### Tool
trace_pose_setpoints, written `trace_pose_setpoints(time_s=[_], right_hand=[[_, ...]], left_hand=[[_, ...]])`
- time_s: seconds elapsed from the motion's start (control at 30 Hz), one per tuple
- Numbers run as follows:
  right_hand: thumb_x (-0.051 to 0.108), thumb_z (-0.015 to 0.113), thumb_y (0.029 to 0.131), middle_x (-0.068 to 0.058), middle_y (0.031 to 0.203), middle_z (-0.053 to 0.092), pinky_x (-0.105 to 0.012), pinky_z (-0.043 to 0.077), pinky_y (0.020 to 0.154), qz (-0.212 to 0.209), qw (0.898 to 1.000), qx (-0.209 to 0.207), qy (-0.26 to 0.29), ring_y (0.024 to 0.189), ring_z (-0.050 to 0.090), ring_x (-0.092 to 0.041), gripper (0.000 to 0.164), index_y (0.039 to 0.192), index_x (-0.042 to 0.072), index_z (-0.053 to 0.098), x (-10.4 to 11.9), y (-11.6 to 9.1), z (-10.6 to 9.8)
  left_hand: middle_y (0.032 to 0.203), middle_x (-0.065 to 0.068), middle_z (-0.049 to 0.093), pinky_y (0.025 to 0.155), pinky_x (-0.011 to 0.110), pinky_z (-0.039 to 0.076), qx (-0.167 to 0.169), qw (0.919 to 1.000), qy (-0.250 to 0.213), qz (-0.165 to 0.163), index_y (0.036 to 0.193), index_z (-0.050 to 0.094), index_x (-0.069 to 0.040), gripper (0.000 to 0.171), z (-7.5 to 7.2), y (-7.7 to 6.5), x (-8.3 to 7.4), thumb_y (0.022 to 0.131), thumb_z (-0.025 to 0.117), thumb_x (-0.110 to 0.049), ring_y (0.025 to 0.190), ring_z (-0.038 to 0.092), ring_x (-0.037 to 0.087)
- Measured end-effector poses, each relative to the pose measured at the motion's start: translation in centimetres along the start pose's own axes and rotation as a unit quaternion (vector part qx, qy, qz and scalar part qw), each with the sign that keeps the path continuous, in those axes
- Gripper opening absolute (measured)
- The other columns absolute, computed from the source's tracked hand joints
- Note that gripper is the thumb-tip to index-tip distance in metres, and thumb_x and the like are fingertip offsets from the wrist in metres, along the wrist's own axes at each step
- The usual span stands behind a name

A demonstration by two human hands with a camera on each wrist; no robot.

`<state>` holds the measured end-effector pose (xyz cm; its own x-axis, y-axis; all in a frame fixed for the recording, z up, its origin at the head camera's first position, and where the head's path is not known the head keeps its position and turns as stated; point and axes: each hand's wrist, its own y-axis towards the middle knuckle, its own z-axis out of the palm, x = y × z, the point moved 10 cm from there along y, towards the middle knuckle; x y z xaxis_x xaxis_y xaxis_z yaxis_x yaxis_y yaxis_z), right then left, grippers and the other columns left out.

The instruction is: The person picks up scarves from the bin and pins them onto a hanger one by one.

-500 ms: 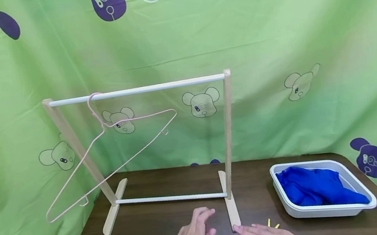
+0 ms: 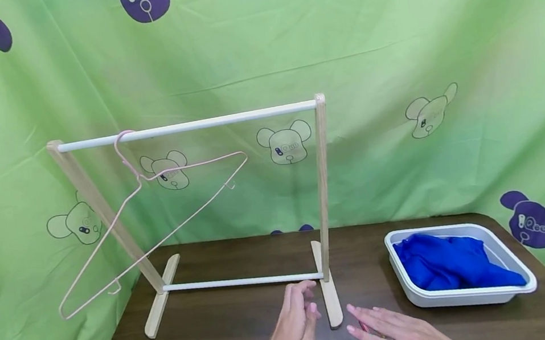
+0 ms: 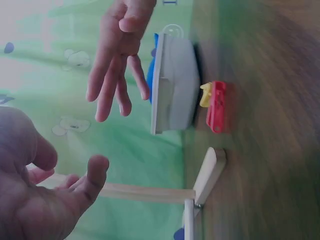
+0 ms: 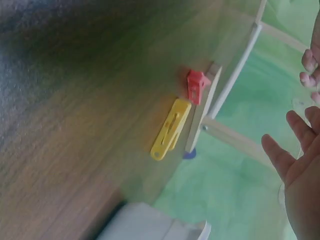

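Note:
Both hands hover above the table, apart from each other and with nothing held. My left hand [image 2: 288,331] has loosely bent fingers and is just left of the rack's right foot [image 2: 331,303]. My right hand [image 2: 402,334] has its fingers extended, to the right of that foot. Below the hands lie a red clothespin [image 4: 196,86] and a yellow clothespin [image 4: 171,129], side by side on the table in the right wrist view. From the head, the right hand mostly hides them. A pink clothes hanger [image 2: 177,234] hangs from the rack's white top rail [image 2: 224,120].
A white basin [image 2: 465,297] with crumpled blue cloth [image 2: 450,261] in it stands on the right of the dark wooden table [image 2: 207,339]. The wooden rack's posts [image 2: 324,186] rise in front of a green curtain [image 2: 362,26].
Both hands have shifted slightly right and away from the body. The right fingertips now appear clear of the rack's foot, and the yellow clothespin is covered in the head view, whose camera has moved slightly.

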<state>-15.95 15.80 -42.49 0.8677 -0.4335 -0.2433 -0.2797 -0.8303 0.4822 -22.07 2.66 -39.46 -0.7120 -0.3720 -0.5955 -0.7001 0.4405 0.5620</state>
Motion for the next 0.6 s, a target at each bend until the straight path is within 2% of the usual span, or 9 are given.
trace_pose_setpoints(time_s=[0.13,0.23,0.3,0.4,0.43,0.5,0.6], right_hand=[[0.054,0.053,0.087,-0.014,0.142,0.043,-0.019,0.011,0.118,0.037,0.999,-0.007,0.009,0.136,0.035,-0.017,0.066,0.135,0.009,0.048,-1.0,-0.3,-0.7],[0.049,0.060,0.085,-0.010,0.144,0.042,-0.013,0.010,0.116,0.087,0.996,0.015,0.012,0.139,0.028,-0.012,0.065,0.138,0.014,0.045,-1.9,-0.8,-1.0],[0.049,0.062,0.083,-0.003,0.147,0.038,-0.009,0.014,0.113,0.134,0.990,0.041,0.002,0.141,0.023,-0.004,0.069,0.141,0.021,0.040,-2.6,-1.2,-1.1],[0.048,0.066,0.080,0.005,0.149,0.035,-0.003,0.013,0.109,0.200,0.978,0.065,-0.001,0.139,0.021,0.003,0.072,0.142,0.027,0.035,-3.6,-1.9,-1.3],[0.048,0.066,0.080,0.007,0.149,0.035,-0.002,0.012,0.108,0.216,0.974,0.064,-0.006,0.139,0.022,0.003,0.072,0.143,0.028,0.035,-3.9,-2.1,-1.5],[0.046,0.067,0.080,0.003,0.148,0.037,-0.004,0.012,0.110,0.226,0.973,0.039,-0.003,0.138,0.029,-0.003,0.071,0.141,0.024,0.038,-4.1,-2.3,-2.1],[0.043,0.069,0.078,0.001,0.146,0.041,-0.003,0.009,0.110,0.242,0.970,0.008,-0.001,0.136,0.033,-0.005,0.071,0.140,0.022,0.041,-4.6,-2.8,-2.8]], left_hand=[[0.110,0.004,0.046,0.073,0.013,0.048,0.016,0.9978,-0.050,-0.040,0.131,0.033,-0.012,0.040,1.2,0.5,0.7,0.094,0.040,0.000,0.080,0.053,0.000],[0.109,0.003,0.046,0.068,0.012,0.047,0.019,0.9941,-0.075,-0.077,0.131,0.032,-0.014,0.043,2.0,0.9,1.3,0.093,0.040,0.003,0.075,0.052,-0.003],[0.105,0.002,0.047,0.066,0.011,0.046,0.021,0.9916,-0.088,-0.093,0.130,0.033,-0.014,0.040,2.5,1.1,1.5,0.094,0.040,0.002,0.072,0.053,-0.003],[0.100,0.000,0.048,0.065,0.011,0.046,0.021,0.9899,-0.099,-0.098,0.128,0.035,-0.014,0.037,3.2,1.4,1.6,0.094,0.040,0.001,0.070,0.055,-0.002],[0.100,0.001,0.048,0.066,0.011,0.046,0.022,0.9895,-0.102,-0.101,0.127,0.035,-0.014,0.037,3.4,1.5,1.6,0.094,0.040,0.001,0.071,0.054,-0.002],[0.101,0.001,0.049,0.068,0.012,0.045,0.021,0.9888,-0.100,-0.109,0.127,0.035,-0.013,0.036,3.9,1.8,1.7,0.094,0.040,0.001,0.073,0.052,-0.001],[0.103,0.000,0.047,0.068,0.012,0.046,0.029,0.9839,-0.114,-0.135,0.127,0.034,-0.015,0.038,4.9,2.2,2.0,0.093,0.039,0.001,0.074,0.051,0.000]])
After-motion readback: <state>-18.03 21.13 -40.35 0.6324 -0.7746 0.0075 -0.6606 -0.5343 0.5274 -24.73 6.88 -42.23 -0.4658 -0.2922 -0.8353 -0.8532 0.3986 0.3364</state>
